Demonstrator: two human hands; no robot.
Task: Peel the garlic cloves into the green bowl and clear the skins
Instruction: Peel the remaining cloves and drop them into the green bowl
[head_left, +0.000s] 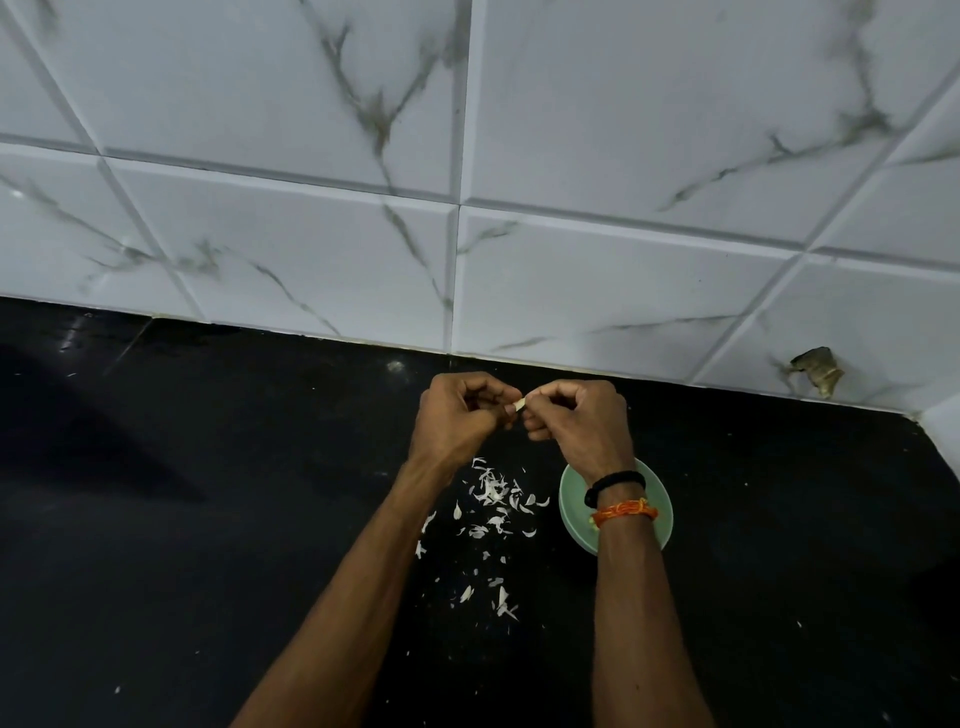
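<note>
Two bare forearms reach fwd from the bottom edge, head view, converging above a black polished stone counter. Left hand: back of hand toward camera, fingers curled in, thumb and forefinger tips meeting at the midline. Right hand: likewise curled, knuckles up, fingertips facing the left hand's. Both hands pinch one small pale garlic clove btwn them; only its light tip shows in the gap, rest hidden by fingers. Clove is held up off the counter, near the wall base.

Right wrist carries a black cord band and, just below it toward the elbow, an orange thread band. Left wrist bare.

Round pale-green bowl sits on the counter directly under the right wrist and forearm, which cover its middle; rim shows on both sides. Small pale bit visible at the bowl's left inner side, beside the orange band, prob. peeled garlic, too small to confirm.

Thin white papery garlic skins lie scattered on the counter btwn the two forearms, just left of the bowl; densest cluster beneath the hands, thinner trail running toward the camera, stray flecks farther out.

Backdrop: white marble-veined wall tiles w/ grey streaks, meeting the counter along a slanted seam. Broken hole in the tile at lower right, well apart from the hands.
</note>
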